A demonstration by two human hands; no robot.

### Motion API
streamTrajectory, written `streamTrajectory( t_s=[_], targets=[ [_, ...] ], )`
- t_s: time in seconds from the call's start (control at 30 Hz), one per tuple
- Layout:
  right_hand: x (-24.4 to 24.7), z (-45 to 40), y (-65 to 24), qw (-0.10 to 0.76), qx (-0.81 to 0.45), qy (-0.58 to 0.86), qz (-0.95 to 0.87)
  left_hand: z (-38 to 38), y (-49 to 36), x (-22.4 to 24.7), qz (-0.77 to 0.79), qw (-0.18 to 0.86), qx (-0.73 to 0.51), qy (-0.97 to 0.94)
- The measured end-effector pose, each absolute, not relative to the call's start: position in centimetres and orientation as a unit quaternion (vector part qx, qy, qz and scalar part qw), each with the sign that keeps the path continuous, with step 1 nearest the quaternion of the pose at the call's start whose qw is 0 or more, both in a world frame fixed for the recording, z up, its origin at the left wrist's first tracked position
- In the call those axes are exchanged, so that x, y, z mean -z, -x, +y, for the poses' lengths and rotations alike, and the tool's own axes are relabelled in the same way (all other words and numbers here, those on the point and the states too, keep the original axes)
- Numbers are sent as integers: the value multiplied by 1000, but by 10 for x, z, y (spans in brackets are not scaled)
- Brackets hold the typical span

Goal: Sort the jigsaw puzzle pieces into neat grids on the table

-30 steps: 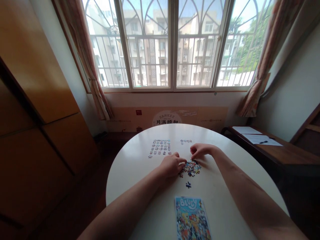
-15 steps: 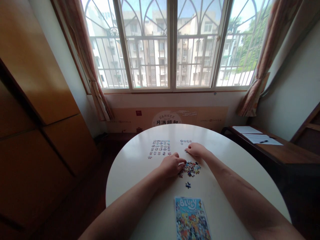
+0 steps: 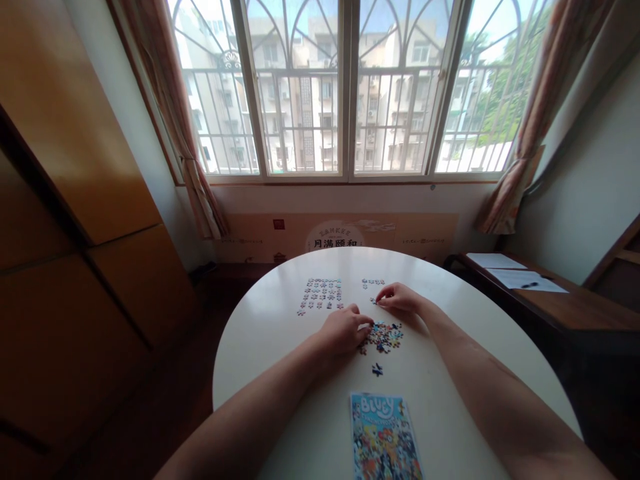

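A colourful picture card (image 3: 385,437) lies nearest on the round white table (image 3: 270,360), with a dark puzzle piece (image 3: 377,369) just beyond. Next comes the heap of puzzle pieces (image 3: 386,339); the left hand (image 3: 344,330) rests at its left edge, fingers parted. Farther on, the right hand (image 3: 401,298) has its fingertips at a small piece (image 3: 373,301); I cannot tell whether they pinch it. Past that stand rows of pieces (image 3: 323,291), left, and a smaller group (image 3: 371,282), right.

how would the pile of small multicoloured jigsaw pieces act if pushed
The pile of small multicoloured jigsaw pieces would probably spread, since its pieces look unjoined. They may slide easily on the glossy white round table. Being flat, they seem unlikely to roll.
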State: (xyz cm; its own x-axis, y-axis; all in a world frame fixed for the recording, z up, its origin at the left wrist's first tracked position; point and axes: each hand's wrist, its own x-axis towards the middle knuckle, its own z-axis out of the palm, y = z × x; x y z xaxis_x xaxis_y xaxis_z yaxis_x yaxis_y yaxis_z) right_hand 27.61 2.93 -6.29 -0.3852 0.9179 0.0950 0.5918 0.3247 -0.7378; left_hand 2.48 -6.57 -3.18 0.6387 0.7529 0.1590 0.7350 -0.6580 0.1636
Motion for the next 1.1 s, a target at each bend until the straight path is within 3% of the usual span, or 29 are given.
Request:
streamTrajectory(
  t_s=[0.53, 1.1],
  targets=[
    [45, 15, -250, 155, -81, 618, -767, -66, -25, 29, 406, 43, -106, -907],
    [53, 15, -246, 159, -41, 640, -751, -65, -25, 31, 407, 46, -105, -906]
  ],
)
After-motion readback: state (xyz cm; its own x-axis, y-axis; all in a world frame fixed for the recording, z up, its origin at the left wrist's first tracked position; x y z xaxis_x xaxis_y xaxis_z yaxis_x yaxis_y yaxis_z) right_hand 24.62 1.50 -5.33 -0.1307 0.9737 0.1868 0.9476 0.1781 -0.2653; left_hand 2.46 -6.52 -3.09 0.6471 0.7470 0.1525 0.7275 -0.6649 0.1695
